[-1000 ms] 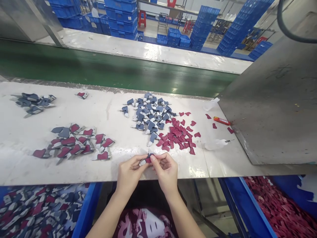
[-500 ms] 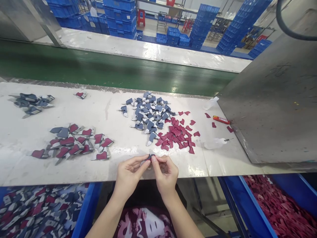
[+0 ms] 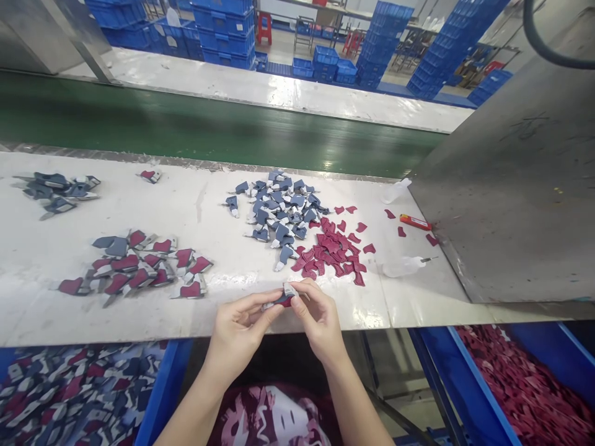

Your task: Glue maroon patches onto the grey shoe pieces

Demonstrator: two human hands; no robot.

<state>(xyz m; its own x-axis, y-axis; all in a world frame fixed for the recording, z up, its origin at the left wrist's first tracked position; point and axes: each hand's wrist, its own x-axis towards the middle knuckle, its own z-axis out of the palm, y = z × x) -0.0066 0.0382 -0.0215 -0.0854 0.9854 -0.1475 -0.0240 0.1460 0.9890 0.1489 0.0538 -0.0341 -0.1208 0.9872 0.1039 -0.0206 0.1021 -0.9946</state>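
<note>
Between my two hands, just above the table's front edge, is a small grey, blue and dark red plastic part [image 3: 287,301]. My left hand [image 3: 240,326] pinches its left end between thumb and fingers. On the other end, the thumb and fingertips of my right hand [image 3: 320,319] are closed. The fingers partly cover the part. Beyond my hands lies a heap of blue and grey parts [image 3: 281,210], and to its right a pile of flat dark red pieces [image 3: 332,248]. Parts with red faces fitted [image 3: 139,266] lie in a group to the left.
Blue and grey parts [image 3: 58,189] sit at the far left. White squeeze bottles [image 3: 404,266] and an orange-red cutter [image 3: 415,222] lie near a metal housing [image 3: 520,186]. A green conveyor belt [image 3: 209,127] runs behind. Blue bins [image 3: 162,396] flank me below the table.
The part has been turned in my fingers, so its grey end and red face now show. My right hand has shifted slightly right and its grip has opened a little.
</note>
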